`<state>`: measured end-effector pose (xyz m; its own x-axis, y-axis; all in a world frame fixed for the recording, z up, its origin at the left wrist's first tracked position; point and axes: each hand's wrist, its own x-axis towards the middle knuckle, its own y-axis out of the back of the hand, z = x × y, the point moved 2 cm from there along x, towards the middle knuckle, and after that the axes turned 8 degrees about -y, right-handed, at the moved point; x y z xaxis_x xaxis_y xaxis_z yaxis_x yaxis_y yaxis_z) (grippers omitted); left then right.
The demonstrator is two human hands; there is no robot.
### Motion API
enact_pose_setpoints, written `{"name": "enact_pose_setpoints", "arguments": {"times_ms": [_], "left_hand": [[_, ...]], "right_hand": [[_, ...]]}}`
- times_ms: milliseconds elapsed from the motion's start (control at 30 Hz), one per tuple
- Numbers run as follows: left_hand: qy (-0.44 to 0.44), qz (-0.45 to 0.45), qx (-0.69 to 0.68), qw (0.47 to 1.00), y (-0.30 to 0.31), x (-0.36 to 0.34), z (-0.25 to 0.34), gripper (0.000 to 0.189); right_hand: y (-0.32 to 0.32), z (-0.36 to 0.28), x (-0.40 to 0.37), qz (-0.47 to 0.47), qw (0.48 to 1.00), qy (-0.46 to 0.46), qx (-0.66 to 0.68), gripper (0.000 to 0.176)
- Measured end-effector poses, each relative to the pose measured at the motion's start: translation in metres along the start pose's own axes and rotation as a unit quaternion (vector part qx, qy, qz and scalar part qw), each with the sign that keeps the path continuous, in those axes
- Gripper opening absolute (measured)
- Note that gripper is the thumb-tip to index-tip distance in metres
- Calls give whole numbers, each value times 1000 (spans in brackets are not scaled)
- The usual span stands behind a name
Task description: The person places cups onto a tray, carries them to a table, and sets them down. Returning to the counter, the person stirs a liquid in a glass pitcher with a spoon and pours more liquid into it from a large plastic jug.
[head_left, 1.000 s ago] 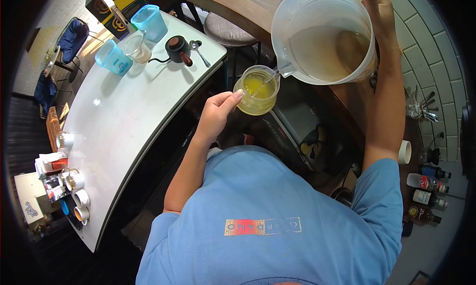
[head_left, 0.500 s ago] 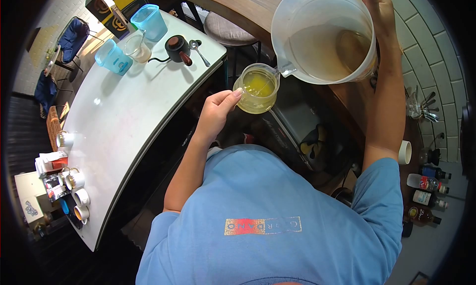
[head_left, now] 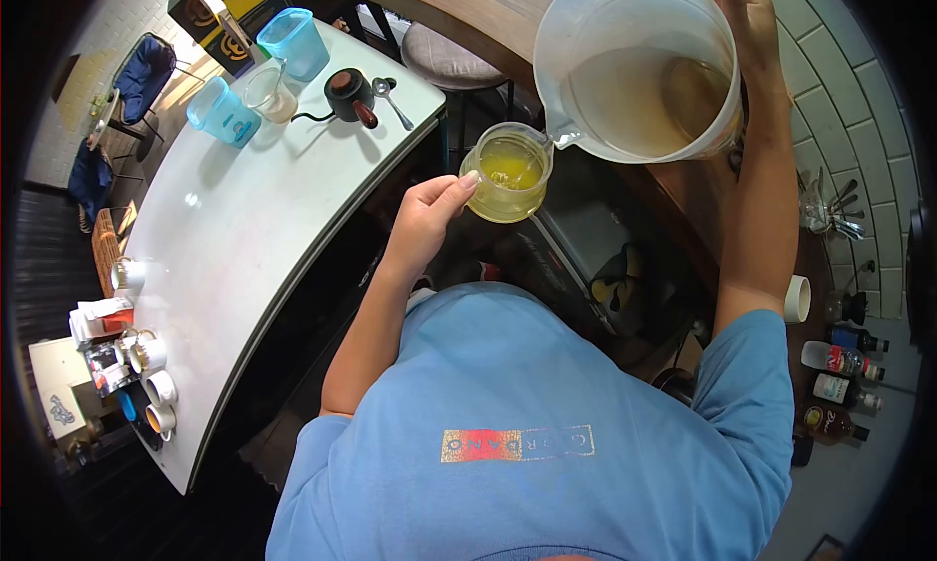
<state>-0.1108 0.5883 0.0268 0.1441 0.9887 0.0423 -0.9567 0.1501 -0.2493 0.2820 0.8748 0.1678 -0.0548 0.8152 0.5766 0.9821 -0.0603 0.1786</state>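
Observation:
My left hand (head_left: 431, 214) is closed on the handle side of a small glass jug (head_left: 503, 209) with yellow-green liquid inside. Ripples or bubbles show on that liquid. High on the right, my right hand (head_left: 750, 34) grips a large translucent plastic pitcher (head_left: 595, 97) by its handle side. The pitcher is tilted, its spout right beside and just above the glass jug's rim. A shallow layer of liquid lies within the pitcher. My right fingers are partly hidden behind it.
On the white counter (head_left: 215, 258) stand two blue plastic containers (head_left: 295, 45), a clear measuring cup (head_left: 270, 94), a black gooseneck kettle (head_left: 348, 94) and a spoon (head_left: 393, 104). White cups (head_left: 159, 387) line its left edge. Several bottles (head_left: 835, 422) and a spoon holder (head_left: 830, 209) are at right.
A thin stream into the glass jug showed before; now the liquid's surface looks more rippled. Both hands stay nearly still, the jug shifting very slightly.

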Motion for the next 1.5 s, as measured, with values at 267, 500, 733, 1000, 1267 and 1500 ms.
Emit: {"name": "enact_pose_setpoints", "arguments": {"times_ms": [267,500,733,1000,1267,1500], "left_hand": [[-2,3,3,1000,-1,0,-1,33],[-1,0,2,1000,-1,1,-2,33],[-6,3,3,1000,-3,0,-1,33],[-1,1,-5,1000,-2,0,-2,31],[1,5,-7,1000,-3,1,-3,32],[-1,4,-2,1000,-4,2,-3,33]], "right_hand": [[-71,-131,-51,-69,973,30,-219,67],[-74,-130,-51,-63,977,19,-202,65],[-69,-124,-48,-94,979,32,-177,65],[-78,-130,-52,-76,979,58,-178,66],[-40,-75,-29,-44,988,32,-148,65],[0,11,5,26,997,-59,-31,66]]}}
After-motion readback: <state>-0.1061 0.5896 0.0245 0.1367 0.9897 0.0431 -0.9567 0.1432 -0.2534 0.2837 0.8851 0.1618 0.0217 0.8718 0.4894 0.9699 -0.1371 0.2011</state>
